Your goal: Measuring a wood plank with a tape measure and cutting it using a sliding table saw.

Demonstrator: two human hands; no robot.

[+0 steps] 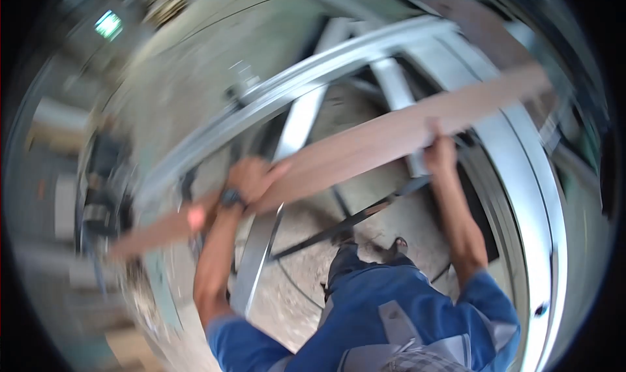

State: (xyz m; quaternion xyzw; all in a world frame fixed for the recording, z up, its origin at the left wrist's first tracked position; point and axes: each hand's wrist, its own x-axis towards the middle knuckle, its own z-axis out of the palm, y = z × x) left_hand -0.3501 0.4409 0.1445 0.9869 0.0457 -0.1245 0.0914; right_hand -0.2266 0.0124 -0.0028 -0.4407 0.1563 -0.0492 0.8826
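Observation:
A long reddish-brown wooden board [358,151] lies slantwise before me, its right end higher in the picture than its left. My left hand [251,179], with a dark watch at the wrist, grips the board left of its middle, fingers wrapped over it. Farther right, my right hand [440,151] holds the board's near edge, thumb up on its face. Below the board runs a silvery metal frame [287,91] with rails and crossbars. Motion blurs the board's ends and both hands somewhat; whether the board touches the frame, I cannot tell.
A broad metal rail [531,196] curves along my right side. Another brown board [486,29] lies at the far right. Beneath the frame, a dark bar [326,232] crosses above the concrete floor [306,267] near my feet. Blurred stacked material fills the left side.

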